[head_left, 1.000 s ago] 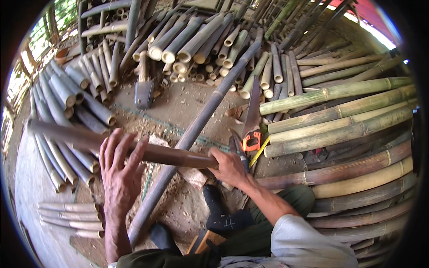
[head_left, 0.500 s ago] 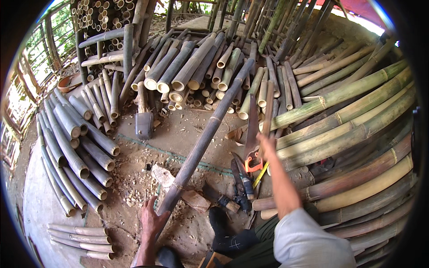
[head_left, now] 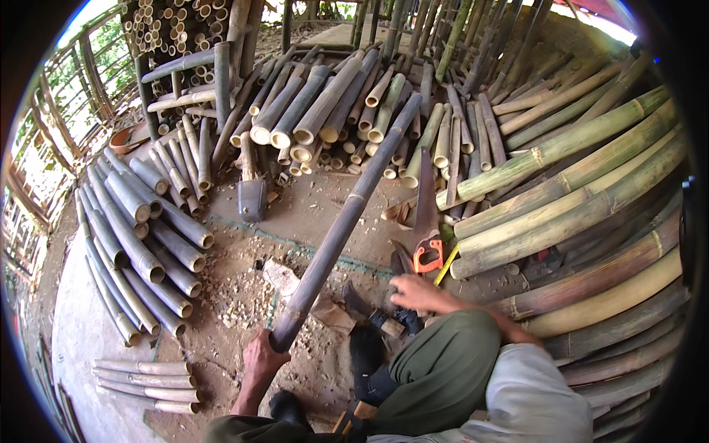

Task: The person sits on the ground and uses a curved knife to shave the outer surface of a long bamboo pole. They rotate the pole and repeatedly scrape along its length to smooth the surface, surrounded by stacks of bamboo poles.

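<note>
My left hand (head_left: pixel 263 359) is closed round the near end of a long dark bamboo pole (head_left: pixel 336 229). The pole slants away to the upper right, its far end over the stacked bamboo. My right hand (head_left: pixel 419 292) hovers with its fingers apart, nothing visible in them, above dark-handled blades (head_left: pixel 402 317) on the ground. Just beyond it lies a hand saw (head_left: pixel 426 214) with an orange handle, and a yellow measuring tape strip (head_left: pixel 446 266) shows beside that handle. Left of my boot lies another blade (head_left: pixel 357 299) with a dark handle.
Cut bamboo lengths (head_left: pixel 144 244) are piled at left, with short pieces (head_left: pixel 146 384) nearer me. More bamboo is stacked at the back (head_left: pixel 317 111) and thick green poles (head_left: pixel 569 184) lie at right. A dark mallet-like block (head_left: pixel 252 199) stands on the chip-strewn ground.
My right hand has come down and toward me, from beside the saw to the blades. My left hand has gone from resting open along the pole to gripping its near end.
</note>
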Demonstrator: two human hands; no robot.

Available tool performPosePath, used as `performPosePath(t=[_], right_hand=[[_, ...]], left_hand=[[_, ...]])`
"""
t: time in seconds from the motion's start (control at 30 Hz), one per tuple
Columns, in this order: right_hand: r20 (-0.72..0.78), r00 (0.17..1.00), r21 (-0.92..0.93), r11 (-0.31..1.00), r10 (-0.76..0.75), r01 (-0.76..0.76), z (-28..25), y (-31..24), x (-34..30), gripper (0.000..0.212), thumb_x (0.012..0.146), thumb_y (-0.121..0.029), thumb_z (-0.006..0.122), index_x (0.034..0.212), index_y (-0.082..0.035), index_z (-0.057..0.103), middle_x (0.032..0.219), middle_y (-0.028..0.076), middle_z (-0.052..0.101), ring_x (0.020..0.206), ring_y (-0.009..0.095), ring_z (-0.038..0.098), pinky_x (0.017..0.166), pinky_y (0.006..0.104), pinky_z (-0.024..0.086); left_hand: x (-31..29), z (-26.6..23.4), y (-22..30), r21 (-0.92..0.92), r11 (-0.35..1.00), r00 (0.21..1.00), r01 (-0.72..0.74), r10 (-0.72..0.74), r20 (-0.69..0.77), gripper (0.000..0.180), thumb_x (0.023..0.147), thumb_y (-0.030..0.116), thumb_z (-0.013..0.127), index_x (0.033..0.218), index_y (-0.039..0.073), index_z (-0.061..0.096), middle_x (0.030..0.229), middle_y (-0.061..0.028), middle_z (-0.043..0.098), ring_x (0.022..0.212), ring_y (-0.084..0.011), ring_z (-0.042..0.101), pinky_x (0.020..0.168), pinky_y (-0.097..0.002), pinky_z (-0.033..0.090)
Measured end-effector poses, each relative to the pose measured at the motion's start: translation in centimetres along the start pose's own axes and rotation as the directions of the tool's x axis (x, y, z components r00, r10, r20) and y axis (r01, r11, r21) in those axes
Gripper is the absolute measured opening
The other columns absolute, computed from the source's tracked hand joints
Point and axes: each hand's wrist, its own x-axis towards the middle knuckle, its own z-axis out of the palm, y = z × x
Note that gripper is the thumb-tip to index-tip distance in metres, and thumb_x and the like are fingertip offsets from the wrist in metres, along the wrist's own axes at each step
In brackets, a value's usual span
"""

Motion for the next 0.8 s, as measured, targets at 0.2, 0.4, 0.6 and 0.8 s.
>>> performPosePath(t=[0.2, 0.4, 0.6, 0.8], right_hand=[[-0.145, 0.989, 0.172, 0.985, 0.034, -0.008, 13.1, -9.2, -1.3, 0.070, 0.094, -0.050, 0.074, 0.142, -0.002, 0.059, 0.133, 0.024, 0.063, 0.125, 0.043, 0.061, 0.103, 0.0543, 0.050], [-0.225, 0.974, -0.075, 0.997, -0.026, 0.009, 16.3, -12.5, -0.3, 0.079, 0.088, -0.054, 0.079, 0.136, 0.005, 0.057, 0.117, 0.019, 0.060, 0.108, 0.035, 0.060, 0.090, 0.0486, 0.042], [-0.318, 0.946, -0.097, 0.995, -0.065, 0.036, 17.3, -11.8, 0.5, 0.068, 0.087, -0.039, 0.084, 0.134, 0.004, 0.059, 0.112, 0.015, 0.063, 0.105, 0.032, 0.061, 0.086, 0.0478, 0.042], [-0.208, 0.972, 0.205, 0.977, 0.108, -0.064, 15.3, -9.7, 1.3, 0.057, 0.092, -0.037, 0.079, 0.132, 0.000, 0.062, 0.115, 0.019, 0.066, 0.106, 0.039, 0.065, 0.087, 0.0497, 0.051]], left_hand=[[-13.3, -6.0, -8.7, 0.219, 0.949, 0.963, 0.228, -0.252, 0.089, 0.063, 0.058, 0.028, 0.091, 0.112, 0.006, 0.068, 0.105, -0.0188, 0.073, 0.105, -0.0398, 0.071, 0.091, -0.0494, 0.056], [-23.1, -6.6, -21.4, 0.289, 0.647, 0.608, 0.705, -0.762, 0.223, 0.065, 0.062, 0.029, 0.092, 0.117, 0.007, 0.065, 0.115, -0.0207, 0.071, 0.111, -0.0402, 0.069, 0.092, -0.0495, 0.055], [-27.6, -5.4, -28.8, 0.383, 0.619, 0.618, 0.685, -0.773, 0.144, 0.069, 0.065, 0.030, 0.093, 0.123, 0.007, 0.063, 0.116, -0.0211, 0.071, 0.113, -0.0415, 0.069, 0.095, -0.0506, 0.054], [-29.3, -5.8, -30.6, 0.442, 0.742, 0.787, 0.504, -0.606, 0.119, 0.073, 0.068, 0.031, 0.093, 0.129, 0.007, 0.062, 0.116, -0.0216, 0.071, 0.115, -0.0427, 0.068, 0.097, -0.0518, 0.053]])
